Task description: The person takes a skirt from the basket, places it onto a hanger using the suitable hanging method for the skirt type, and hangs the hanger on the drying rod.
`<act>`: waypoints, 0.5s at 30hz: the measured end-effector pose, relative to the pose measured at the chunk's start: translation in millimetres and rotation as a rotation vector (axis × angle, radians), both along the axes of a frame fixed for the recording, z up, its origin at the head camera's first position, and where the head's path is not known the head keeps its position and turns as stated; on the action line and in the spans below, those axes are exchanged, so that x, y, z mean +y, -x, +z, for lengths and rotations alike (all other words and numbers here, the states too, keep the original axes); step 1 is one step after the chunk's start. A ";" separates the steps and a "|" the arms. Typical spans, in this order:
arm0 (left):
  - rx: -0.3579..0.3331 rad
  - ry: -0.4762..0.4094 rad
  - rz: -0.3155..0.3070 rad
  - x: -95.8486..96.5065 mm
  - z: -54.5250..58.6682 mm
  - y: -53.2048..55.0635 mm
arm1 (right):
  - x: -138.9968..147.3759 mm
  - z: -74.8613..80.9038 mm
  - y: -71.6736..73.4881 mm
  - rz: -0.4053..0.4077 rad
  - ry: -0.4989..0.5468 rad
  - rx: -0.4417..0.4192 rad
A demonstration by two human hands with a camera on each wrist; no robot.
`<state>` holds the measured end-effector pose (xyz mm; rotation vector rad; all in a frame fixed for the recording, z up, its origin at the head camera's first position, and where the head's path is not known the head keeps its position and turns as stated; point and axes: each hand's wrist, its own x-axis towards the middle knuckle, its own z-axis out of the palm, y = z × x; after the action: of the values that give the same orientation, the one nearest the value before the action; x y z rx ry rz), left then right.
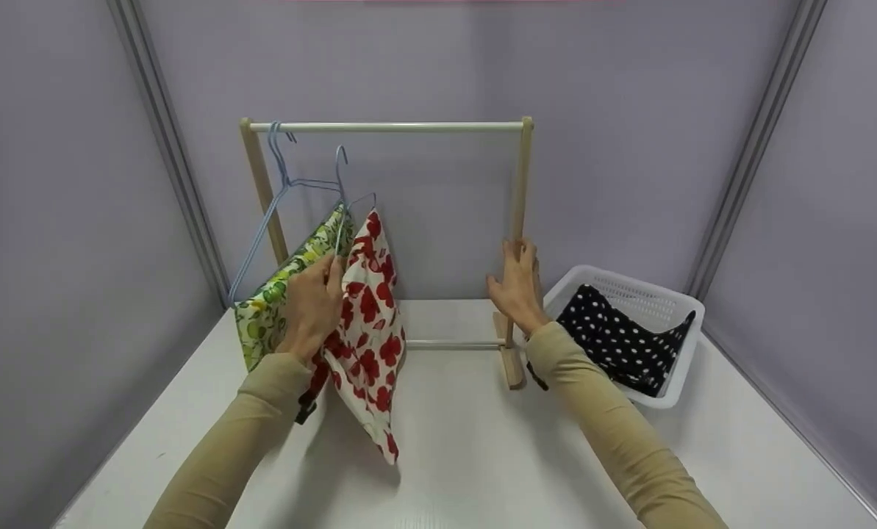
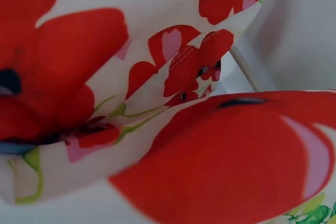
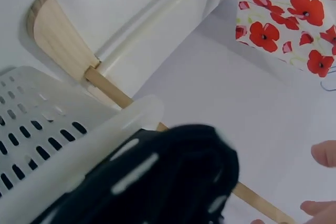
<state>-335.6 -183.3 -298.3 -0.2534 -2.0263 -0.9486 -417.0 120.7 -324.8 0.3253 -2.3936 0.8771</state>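
Observation:
My left hand (image 1: 313, 301) grips a blue wire hanger (image 1: 339, 173) whose hook stands free in front of the rack, below its top bar in the head view. From this hanger hangs a white cloth with red poppies (image 1: 370, 316), which fills most of the left wrist view. Behind the left hand, a green and yellow patterned cloth (image 1: 262, 323) hangs on another blue hanger (image 1: 258, 239) at the bar's left end. My right hand (image 1: 519, 283) is at the rack's right wooden post (image 1: 520, 187), fingers extended up along it and thumb spread to the left.
The clothes rack (image 1: 387, 127) stands on a white table (image 1: 453, 455). Right of it sits a white plastic basket (image 1: 684, 367) holding a black cloth with white dots (image 1: 622, 342). Grey walls (image 1: 614, 110) enclose the back and both sides.

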 end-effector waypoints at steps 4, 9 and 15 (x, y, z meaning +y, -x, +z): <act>-0.003 -0.008 0.003 -3.3 2.2 -0.8 | 3.6 0.4 2.3 0.044 0.007 -0.108; -0.025 -0.006 0.004 -5.9 7.3 -1.2 | 11.1 5.3 7.2 0.088 0.034 -0.219; -0.027 -0.016 0.000 -9.5 10.0 0.6 | 19.8 9.5 10.8 0.144 0.056 -0.323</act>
<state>-336.1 -192.9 -288.3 -0.2329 -2.0429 -0.9727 -427.9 140.5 -315.3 0.3613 -2.6597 1.1341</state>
